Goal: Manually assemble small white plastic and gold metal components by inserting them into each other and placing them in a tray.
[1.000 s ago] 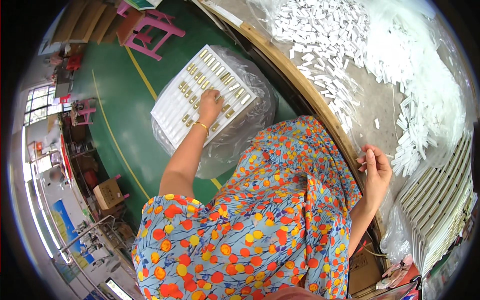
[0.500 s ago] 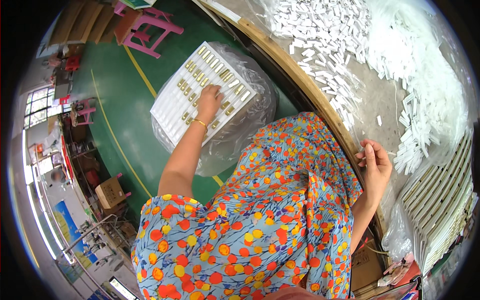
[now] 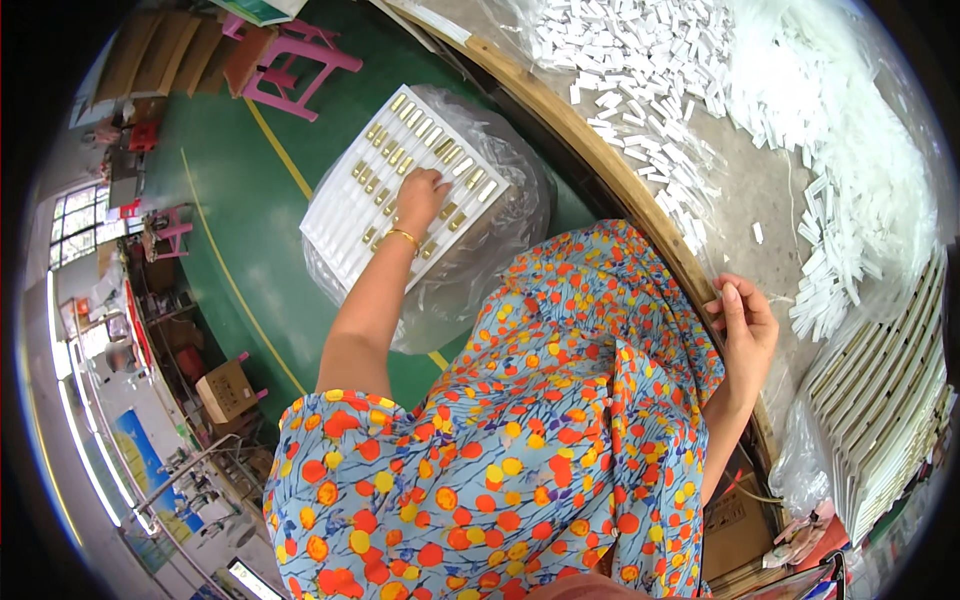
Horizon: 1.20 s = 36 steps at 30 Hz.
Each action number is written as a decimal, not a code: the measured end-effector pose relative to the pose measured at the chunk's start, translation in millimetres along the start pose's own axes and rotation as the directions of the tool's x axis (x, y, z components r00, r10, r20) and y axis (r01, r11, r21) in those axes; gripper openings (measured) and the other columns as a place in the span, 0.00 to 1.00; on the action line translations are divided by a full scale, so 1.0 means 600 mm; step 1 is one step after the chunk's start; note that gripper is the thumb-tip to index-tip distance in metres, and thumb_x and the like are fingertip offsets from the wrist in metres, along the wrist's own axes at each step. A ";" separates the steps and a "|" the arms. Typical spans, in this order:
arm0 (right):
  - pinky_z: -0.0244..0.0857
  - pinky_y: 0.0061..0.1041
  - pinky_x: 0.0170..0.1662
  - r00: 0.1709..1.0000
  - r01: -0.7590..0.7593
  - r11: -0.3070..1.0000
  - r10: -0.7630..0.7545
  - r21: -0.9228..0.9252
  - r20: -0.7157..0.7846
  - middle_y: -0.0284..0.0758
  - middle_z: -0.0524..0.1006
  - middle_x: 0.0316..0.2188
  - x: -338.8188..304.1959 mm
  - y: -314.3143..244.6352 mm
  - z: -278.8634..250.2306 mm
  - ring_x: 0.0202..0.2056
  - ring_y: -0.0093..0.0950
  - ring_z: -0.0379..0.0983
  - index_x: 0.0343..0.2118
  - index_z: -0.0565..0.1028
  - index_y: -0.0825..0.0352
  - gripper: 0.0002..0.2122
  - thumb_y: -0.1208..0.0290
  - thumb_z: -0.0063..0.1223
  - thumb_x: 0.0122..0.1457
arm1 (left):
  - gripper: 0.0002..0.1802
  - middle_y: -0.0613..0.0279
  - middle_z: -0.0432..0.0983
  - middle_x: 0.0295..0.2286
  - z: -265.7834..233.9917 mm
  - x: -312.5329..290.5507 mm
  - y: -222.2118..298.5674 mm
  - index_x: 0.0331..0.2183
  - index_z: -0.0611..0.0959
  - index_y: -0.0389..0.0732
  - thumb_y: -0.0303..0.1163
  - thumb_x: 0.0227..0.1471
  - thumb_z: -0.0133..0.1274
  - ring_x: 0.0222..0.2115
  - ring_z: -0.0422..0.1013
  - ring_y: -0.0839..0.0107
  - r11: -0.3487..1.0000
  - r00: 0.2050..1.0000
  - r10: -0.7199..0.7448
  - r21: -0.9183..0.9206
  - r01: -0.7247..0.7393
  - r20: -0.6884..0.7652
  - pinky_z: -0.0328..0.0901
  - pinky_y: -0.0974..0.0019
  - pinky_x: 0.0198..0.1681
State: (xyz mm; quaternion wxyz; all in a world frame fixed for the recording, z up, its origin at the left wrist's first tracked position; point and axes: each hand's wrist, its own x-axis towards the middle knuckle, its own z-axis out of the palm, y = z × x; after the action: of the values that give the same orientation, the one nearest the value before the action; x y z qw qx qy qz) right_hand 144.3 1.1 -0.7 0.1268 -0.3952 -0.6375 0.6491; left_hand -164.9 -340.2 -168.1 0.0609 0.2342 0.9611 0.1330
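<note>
A white tray [image 3: 330, 222] lies at the left on a pile wrapped in clear plastic. Rows of small gold-coloured pieces [image 3: 378, 134] sit in its slots, some with white strips among them. My left hand [image 3: 421, 197], with a gold bracelet on the wrist, reaches over the tray's middle. Its fingers are curled down onto the pieces, and what they grip is hidden. At the edge of the workbench, my right hand [image 3: 748, 322] is closed in a pinch, thumb against the fingers. Whatever is in that pinch is too small to make out.
The workbench [image 3: 745, 205] on the right has a wooden edge. Small white rectangular pieces [image 3: 640, 60] are heaped on it, with more in a clear plastic bag [image 3: 850, 140]. A stack of trays [image 3: 880, 390] leans nearby. A pink stool [image 3: 300, 70] stands on the green floor.
My left hand has shifted slightly to the right over the tray, fingers still curled down. My right hand has moved slightly left and up along the bench edge, still pinched.
</note>
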 end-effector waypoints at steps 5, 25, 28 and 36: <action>0.57 0.11 0.25 1.000 -0.004 1.000 0.004 -0.007 0.007 0.28 0.74 0.25 0.000 0.005 0.001 0.25 0.13 0.68 0.35 0.75 0.69 0.08 0.71 0.51 0.55 | 0.10 0.54 0.72 0.27 0.003 0.004 -0.007 0.24 0.81 0.39 0.36 0.39 0.56 0.31 0.69 0.57 0.994 1.000 -0.023 0.103 0.024 -0.013 0.64 0.59 0.36; 0.61 0.14 0.25 0.983 0.128 0.991 -0.122 0.036 -0.134 0.27 0.73 0.23 0.038 -0.029 -0.037 0.23 0.15 0.68 0.31 0.75 0.70 0.05 0.76 0.50 0.54 | 0.11 0.58 0.76 0.24 -0.072 0.046 0.115 0.34 0.79 0.33 0.30 0.48 0.52 0.23 0.70 0.75 0.864 0.943 -0.201 -0.502 0.042 -0.265 0.64 0.74 0.28; 0.61 0.16 0.26 0.968 0.140 0.990 -0.142 -0.022 -0.205 0.30 0.75 0.22 0.098 -0.037 -0.049 0.23 0.18 0.68 0.32 0.75 0.69 0.06 0.72 0.51 0.54 | 0.11 0.67 0.74 0.26 -0.123 0.083 0.253 0.37 0.78 0.34 0.27 0.49 0.52 0.25 0.66 0.83 0.679 0.944 -0.031 -0.701 -0.220 -0.327 0.62 0.80 0.29; 0.65 0.33 0.35 0.835 0.164 0.692 -0.477 -0.703 -0.275 0.39 0.75 0.29 0.263 -0.049 -0.028 0.31 0.38 0.72 0.30 0.75 0.66 0.09 0.67 0.52 0.49 | 0.11 0.69 0.72 0.23 -0.132 0.099 0.534 0.35 0.79 0.34 0.24 0.46 0.54 0.20 0.61 0.86 0.440 0.925 0.323 -0.834 -0.332 -0.198 0.58 0.81 0.23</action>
State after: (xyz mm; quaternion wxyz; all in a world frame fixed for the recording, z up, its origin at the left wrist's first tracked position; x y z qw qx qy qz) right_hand 42.0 123.5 -26.6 0.2349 -0.4278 -0.8377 0.2451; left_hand -92.4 -56.8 -4.3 0.1369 0.3537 0.7051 0.5992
